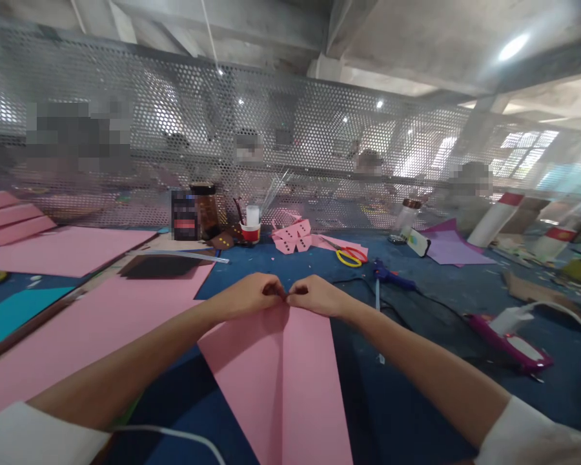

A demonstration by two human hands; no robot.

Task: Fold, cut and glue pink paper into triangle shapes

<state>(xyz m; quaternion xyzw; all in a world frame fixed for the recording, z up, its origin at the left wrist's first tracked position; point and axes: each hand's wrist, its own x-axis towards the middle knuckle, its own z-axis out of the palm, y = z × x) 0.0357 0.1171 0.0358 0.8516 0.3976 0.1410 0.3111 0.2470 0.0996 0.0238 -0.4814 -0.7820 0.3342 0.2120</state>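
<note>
A folded sheet of pink paper [310, 381] lies before me on the blue table, with a lengthwise crease down its middle. At its far edge my left hand [256, 294] pinches the paper, fingers curled and thumb against them. My right hand [317, 296] pinches the same edge just right of the crease, its fingertips almost touching those of the left. The fingertips partly hide the edge they hold. Beyond my hands sits a pink cut-paper piece with dark dots [292, 236].
Yellow-and-red scissors [351, 255] and a blue glue gun [392, 276] lie to the right, near a magenta power strip [510, 342] with cords. More pink sheets [101, 323] cover the left. A cup [250, 231] and a jar [207, 210] stand before a perforated metal screen [300, 129].
</note>
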